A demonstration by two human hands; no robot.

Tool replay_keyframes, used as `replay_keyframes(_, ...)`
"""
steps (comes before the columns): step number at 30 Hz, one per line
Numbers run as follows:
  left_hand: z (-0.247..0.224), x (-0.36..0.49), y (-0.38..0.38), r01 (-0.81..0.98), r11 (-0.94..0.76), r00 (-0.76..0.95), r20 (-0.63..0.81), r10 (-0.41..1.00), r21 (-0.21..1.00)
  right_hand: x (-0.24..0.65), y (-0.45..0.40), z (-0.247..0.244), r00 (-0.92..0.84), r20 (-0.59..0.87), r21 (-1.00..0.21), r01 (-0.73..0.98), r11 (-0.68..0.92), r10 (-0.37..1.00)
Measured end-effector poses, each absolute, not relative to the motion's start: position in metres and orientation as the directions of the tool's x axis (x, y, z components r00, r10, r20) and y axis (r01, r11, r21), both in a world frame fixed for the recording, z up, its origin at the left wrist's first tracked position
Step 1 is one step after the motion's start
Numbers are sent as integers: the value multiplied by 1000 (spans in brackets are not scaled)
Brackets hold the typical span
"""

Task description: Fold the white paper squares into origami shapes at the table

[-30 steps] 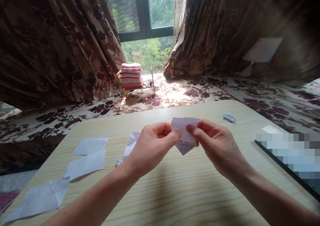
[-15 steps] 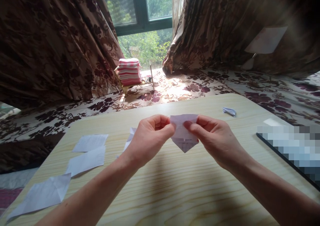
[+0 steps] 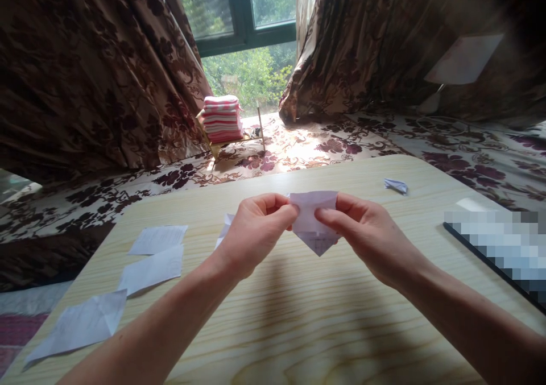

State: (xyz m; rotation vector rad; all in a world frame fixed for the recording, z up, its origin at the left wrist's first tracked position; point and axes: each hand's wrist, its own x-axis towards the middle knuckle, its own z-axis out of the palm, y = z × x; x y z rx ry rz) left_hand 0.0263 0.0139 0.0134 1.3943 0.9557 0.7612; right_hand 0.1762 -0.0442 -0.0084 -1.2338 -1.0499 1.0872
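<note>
Between my two hands is a folded piece of paper (image 3: 310, 217), held up above the table with its pointed end down and a straight edge on top. My left hand (image 3: 260, 226) pinches its left edge between thumb and fingers. On the other side my right hand (image 3: 362, 226) grips the right edge, thumb lying flat across the front and fingers behind. Partly hidden behind my left wrist lies another white paper (image 3: 224, 228).
Several loose paper sheets (image 3: 156, 268) lie on the left of the wooden table (image 3: 298, 322). A small folded paper (image 3: 396, 186) sits at the back right, near a blurred-out, dark-edged device (image 3: 495, 254). Beyond the table are a stack of striped cloths (image 3: 222, 118) and a lamp (image 3: 464, 61).
Both hands keep their hold on the folded paper, almost in place. The right thumb has shifted slightly. The whole view has moved a little, so the table things appear slightly higher and further right.
</note>
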Motion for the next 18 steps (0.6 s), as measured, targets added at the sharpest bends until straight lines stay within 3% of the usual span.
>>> replay_keyframes(5, 14, 22, 13, 162, 31, 554, -117, 824, 986, 179, -42, -13, 221, 25, -998, -45, 35, 975)
replay_keyframes(12, 14, 26, 8, 146, 31, 468, -97, 878, 989, 182, -45, -11, 140, 6, -999, -41, 11, 990)
replay_keyframes(18, 13, 25, 10, 119, 29, 437, -79, 896, 992, 178, -48, -6, 98, -24, -997, 72, -32, 995)
